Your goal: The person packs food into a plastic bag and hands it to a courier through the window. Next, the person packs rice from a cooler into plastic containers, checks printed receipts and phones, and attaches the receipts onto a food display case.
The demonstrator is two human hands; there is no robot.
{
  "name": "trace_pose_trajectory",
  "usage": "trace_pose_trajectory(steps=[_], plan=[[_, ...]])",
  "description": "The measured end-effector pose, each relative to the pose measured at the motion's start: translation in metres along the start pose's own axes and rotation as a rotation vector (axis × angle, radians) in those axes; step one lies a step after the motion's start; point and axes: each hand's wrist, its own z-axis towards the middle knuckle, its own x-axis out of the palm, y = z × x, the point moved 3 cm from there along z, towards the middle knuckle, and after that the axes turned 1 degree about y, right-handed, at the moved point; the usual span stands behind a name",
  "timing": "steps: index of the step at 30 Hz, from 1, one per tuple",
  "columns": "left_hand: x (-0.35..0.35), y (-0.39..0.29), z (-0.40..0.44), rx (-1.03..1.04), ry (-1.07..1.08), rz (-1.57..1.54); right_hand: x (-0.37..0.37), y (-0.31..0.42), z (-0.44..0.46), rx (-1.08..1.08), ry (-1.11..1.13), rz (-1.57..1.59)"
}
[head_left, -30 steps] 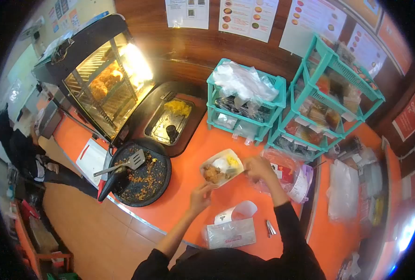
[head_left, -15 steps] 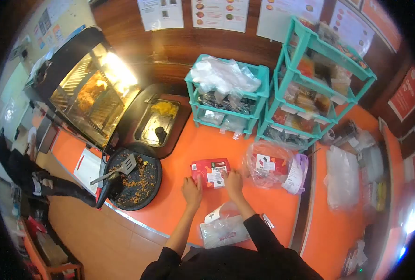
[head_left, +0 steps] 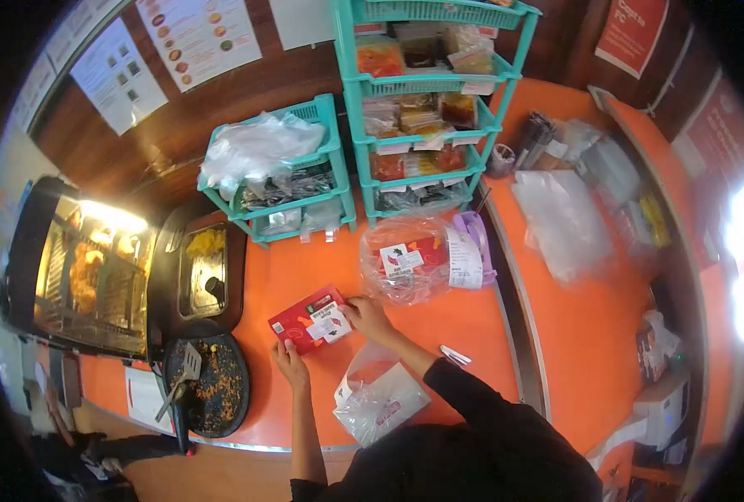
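Observation:
A red closed food box [head_left: 309,320] with a white label lies tilted on the orange counter. My left hand [head_left: 291,365] grips its lower left edge, and my right hand [head_left: 367,317] grips its right end. Just beyond my right hand sits a clear plastic bag [head_left: 405,289] with another red box inside, next to a purple strap with a paper receipt [head_left: 464,258]. Nearer to my body are a plastic-wrapped pack [head_left: 384,407] and a curled white paper strip. A stapler-like silver item [head_left: 456,355] rests to their right.
A black pan [head_left: 217,393] with crumbs and a spatula stands at the left, below a metal tray [head_left: 204,276] and a lit food warmer [head_left: 96,268]. Teal racks [head_left: 364,134] hold packets at the back. Another person [head_left: 79,456] is at the lower left.
The box, open with food showing a second ago, is now closed. Since half a second ago it has turned at an angle, both hands still at it. The view has swung to the right.

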Motion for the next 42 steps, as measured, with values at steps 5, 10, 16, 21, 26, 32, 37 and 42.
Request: trace_pose_trajectory(steps=[5,10,16,21,26,32,37,42], plan=[[-0.011,0.085,0.028,-0.187,0.133,0.414,0.014,-0.015,0.021,0.280,0.186,-0.076],[0.011,-0.024,0.031,-0.237,-0.122,-0.139,-0.002,0.041,0.037,-0.204,-0.078,0.039],[0.022,-0.028,0.053,0.245,-0.051,0.424,0.025,0.018,0.036,-0.096,-0.031,0.112],[0.019,0.004,0.058,0.172,-0.139,0.548,0.034,0.004,0.040,-0.226,-0.261,0.074],[0.022,-0.004,0.082,0.083,-0.078,-0.135,0.039,-0.006,0.036,0.040,-0.062,0.444],[0.057,-0.054,0.073,0.284,0.109,0.839,-0.017,0.018,-0.002,-0.188,0.222,-0.372],[0.085,-0.062,0.002,0.546,0.289,0.913,-0.173,-0.012,-0.060,0.090,-0.589,-0.248],[0.080,-0.059,0.002,0.532,0.474,0.855,-0.273,-0.054,-0.071,0.157,-0.758,-0.376]])
